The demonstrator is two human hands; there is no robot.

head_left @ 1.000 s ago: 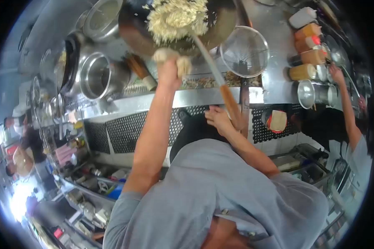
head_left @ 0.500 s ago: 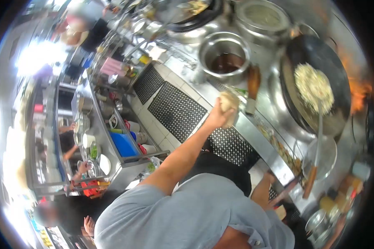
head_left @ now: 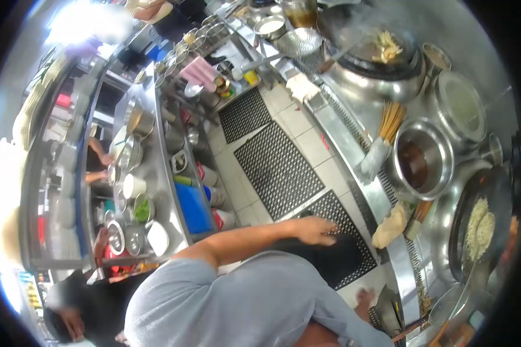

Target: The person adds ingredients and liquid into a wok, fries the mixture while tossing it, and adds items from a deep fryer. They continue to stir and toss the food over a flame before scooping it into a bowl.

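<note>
Rice point(head_left: 479, 226) lay heaped in the dark wok point(head_left: 496, 184) on the steel worktop point(head_left: 353, 136), with a ladle point(head_left: 468, 286) resting on the wok's near rim. Just left of the wok, a crumpled cloth point(head_left: 389, 226) sat on the worktop's edge, touching a wood-handled tool beside it. Further left of the wok, the left hand point(head_left: 315, 229) hung over a black perforated floor mat point(head_left: 278, 168), its grip open, fingers spread and holding nothing, near the cloth but apart from it. The right hand point(head_left: 364, 298) showed only partly, low and left of the wok against the worktop front; I could not tell its grip. Beyond the wok stood a steel pot point(head_left: 443, 141) of dark liquid and a bamboo brush point(head_left: 388, 124). Nothing lay between the left hand and the cloth. Well left of the wok, across the aisle, a shelf point(head_left: 156, 168) carried bowls and a blue tub point(head_left: 192, 208).
</note>
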